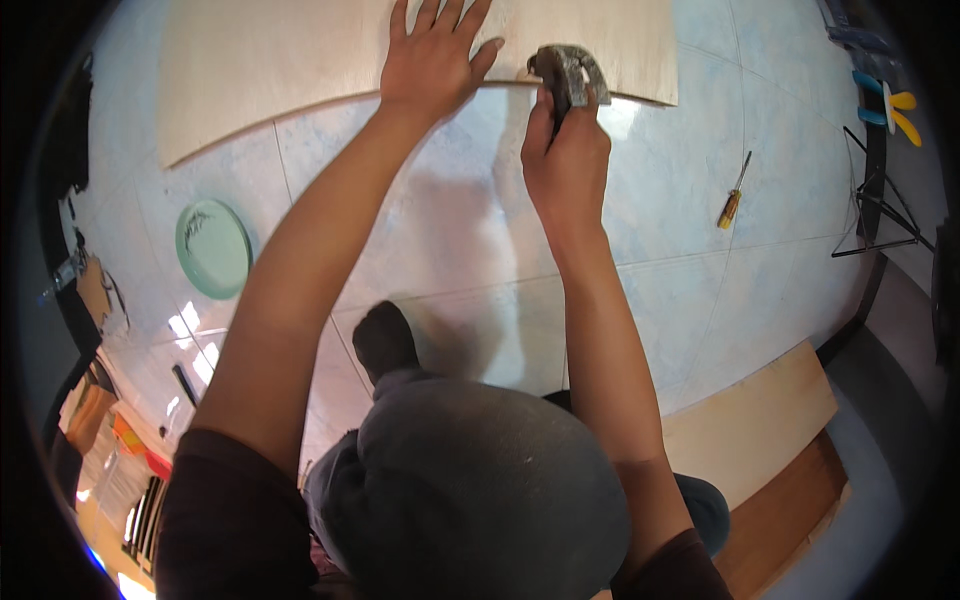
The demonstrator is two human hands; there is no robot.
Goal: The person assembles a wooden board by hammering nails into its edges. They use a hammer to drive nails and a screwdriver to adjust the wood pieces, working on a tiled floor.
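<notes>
A wide, pale plywood board (270, 65) spans the top of the view. My left hand (428, 68) lies flat on it near its close edge, fingers spread and holding nothing. To its right my right hand (570, 160) is closed around a hammer (570, 75). The hammer's worn grey metal head is over the board's near edge, and most of its handle is hidden by my fist. Whether the head touches the board I cannot tell.
A pale green plate (218, 265) holding small dark pieces rests on the tiled floor at left. A screwdriver (735, 195) with a yellowish handle lies at right. More wooden boards (755, 420) lie at lower right, near a black wire stand (885, 215). My bent knee fills the lower middle.
</notes>
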